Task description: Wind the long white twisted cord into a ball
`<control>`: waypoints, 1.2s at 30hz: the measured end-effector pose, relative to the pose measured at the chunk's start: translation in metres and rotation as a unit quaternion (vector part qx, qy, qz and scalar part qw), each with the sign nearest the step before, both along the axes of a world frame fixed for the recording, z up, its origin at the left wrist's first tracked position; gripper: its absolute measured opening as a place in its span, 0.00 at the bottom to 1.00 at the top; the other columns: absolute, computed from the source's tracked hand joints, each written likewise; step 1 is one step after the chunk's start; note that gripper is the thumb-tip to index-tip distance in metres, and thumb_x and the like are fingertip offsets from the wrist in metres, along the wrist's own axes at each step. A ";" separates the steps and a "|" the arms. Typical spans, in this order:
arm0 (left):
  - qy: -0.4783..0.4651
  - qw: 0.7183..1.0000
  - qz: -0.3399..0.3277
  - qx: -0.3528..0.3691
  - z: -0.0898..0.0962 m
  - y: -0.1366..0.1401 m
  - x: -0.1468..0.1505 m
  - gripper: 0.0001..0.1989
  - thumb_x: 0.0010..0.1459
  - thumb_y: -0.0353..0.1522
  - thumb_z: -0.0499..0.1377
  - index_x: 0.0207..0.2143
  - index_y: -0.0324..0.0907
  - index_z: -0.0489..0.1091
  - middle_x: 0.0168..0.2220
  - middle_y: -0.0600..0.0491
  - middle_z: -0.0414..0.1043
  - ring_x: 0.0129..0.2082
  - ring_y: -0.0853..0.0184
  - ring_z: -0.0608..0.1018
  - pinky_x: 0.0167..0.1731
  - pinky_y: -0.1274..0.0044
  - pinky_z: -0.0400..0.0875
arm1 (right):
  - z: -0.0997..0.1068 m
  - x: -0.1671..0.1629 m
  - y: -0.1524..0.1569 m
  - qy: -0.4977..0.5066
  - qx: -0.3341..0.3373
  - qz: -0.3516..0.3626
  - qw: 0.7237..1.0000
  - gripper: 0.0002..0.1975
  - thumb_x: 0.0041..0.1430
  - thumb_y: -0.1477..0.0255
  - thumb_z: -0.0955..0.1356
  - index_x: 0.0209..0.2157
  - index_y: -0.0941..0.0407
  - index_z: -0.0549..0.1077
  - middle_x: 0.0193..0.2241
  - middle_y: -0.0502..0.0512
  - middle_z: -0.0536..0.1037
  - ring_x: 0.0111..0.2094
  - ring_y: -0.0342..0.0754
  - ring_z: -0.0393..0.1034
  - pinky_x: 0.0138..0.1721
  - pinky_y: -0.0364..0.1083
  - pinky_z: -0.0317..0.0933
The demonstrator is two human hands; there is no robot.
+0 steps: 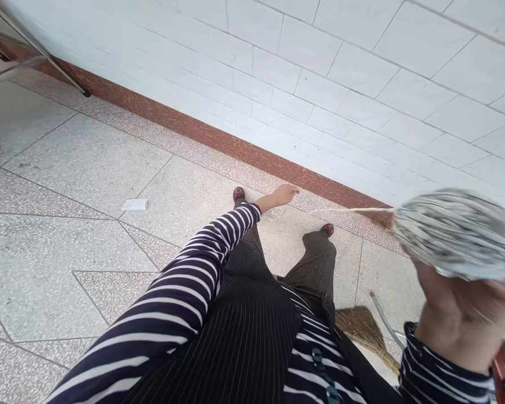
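Observation:
At the right, my right hand (454, 297) is raised with its fingers wrapped around the underside of a large ball of whitish string (458, 233), its windings blurred. From the ball's left side a pale strand (353, 210) stretches leftward and fades out short of my other hand. Out in front of my feet, my left hand (283, 194) is closed in a pinch; whether the strand runs into its fingers cannot be made out. Just below that hand shows a small pale loop (274, 214), apparently of string, against the floor.
A straw broom (359, 325) lies at my right, near a curved metal tube (382, 317). Metal legs (46, 50) stand at the upper left. A small white packet (135, 204) is on the terrazzo floor. A white tiled wall (294, 73) rises ahead.

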State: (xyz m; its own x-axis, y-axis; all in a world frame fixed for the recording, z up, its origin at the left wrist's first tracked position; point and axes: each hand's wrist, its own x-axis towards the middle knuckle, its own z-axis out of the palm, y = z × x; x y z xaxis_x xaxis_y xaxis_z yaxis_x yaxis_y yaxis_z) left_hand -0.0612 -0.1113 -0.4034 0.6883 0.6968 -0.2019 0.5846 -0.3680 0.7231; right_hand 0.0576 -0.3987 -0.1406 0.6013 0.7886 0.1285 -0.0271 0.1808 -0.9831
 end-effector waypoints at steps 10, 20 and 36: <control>-0.462 0.841 -0.026 -0.280 0.068 -0.110 0.028 0.17 0.61 0.41 0.61 0.46 0.38 0.77 0.43 0.47 0.78 0.47 0.63 0.77 0.53 0.70 0.66 | -0.063 0.014 0.078 0.099 -0.092 0.157 0.978 0.29 0.37 0.70 0.74 0.46 0.47 0.74 0.47 0.54 0.79 0.52 0.62 0.71 0.46 0.62 0.71; -0.232 0.964 0.011 -0.129 -0.009 -0.097 -0.033 0.13 0.62 0.35 0.57 0.32 0.39 0.78 0.31 0.55 0.77 0.34 0.69 0.75 0.39 0.79 0.65 | -0.038 0.024 0.047 0.041 0.010 0.092 0.995 0.20 0.48 0.73 0.69 0.44 0.45 0.75 0.47 0.51 0.77 0.56 0.59 0.69 0.54 0.64 0.67; -0.056 0.995 0.071 0.040 0.021 -0.015 -0.019 0.22 0.63 0.25 0.52 0.59 0.40 0.68 0.59 0.45 0.68 0.55 0.61 0.72 0.55 0.72 0.63 | -0.033 0.001 0.011 0.037 0.010 0.057 0.998 0.20 0.49 0.72 0.69 0.46 0.44 0.74 0.54 0.48 0.73 0.61 0.57 0.62 0.62 0.62 0.59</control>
State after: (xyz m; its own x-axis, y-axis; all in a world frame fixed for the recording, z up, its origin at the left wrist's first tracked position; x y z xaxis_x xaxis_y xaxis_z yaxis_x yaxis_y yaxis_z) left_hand -0.0802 -0.1259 -0.3822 0.5968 0.7994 -0.0700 0.5522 -0.3458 0.7586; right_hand 0.0581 -0.3878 -0.1736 0.5160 0.8504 0.1028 -0.1212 0.1913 -0.9740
